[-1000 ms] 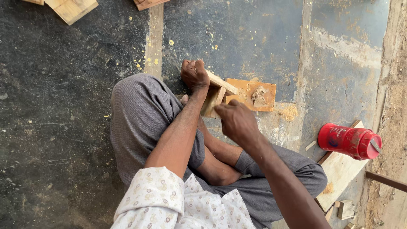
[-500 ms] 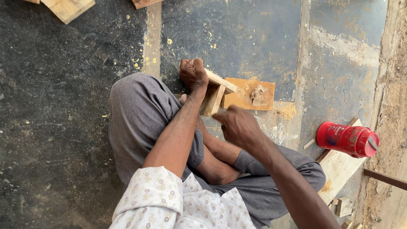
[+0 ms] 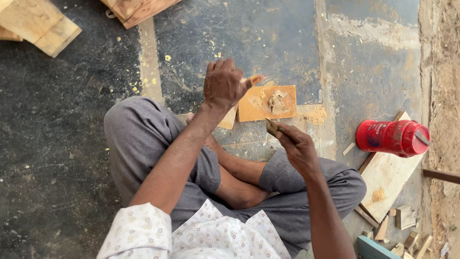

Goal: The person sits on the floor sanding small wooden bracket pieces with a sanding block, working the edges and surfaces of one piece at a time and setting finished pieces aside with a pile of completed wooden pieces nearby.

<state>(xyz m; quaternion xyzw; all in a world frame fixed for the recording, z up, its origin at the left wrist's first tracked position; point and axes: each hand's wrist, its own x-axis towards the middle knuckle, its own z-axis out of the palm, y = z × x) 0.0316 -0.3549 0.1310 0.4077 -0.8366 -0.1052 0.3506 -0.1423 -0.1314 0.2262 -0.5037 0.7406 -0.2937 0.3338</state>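
A dark, rough concrete floor (image 3: 57, 144) flecked with sawdust fills the frame under even daylight, crossed by paler cement strips (image 3: 149, 57), with what may be bare sandy ground (image 3: 443, 86) along the right edge.

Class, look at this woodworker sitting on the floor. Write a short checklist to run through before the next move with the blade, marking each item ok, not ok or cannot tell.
1. Left hand has a firm grip on the wooden piece: ok.
2. Right hand holds the small blade: ok.
3. Blade clear of the left hand: ok, apart.
4. Putty on the square board within reach: ok.
5. Red can upright: not ok, on its side.
6. Putty on the blade: cannot tell.
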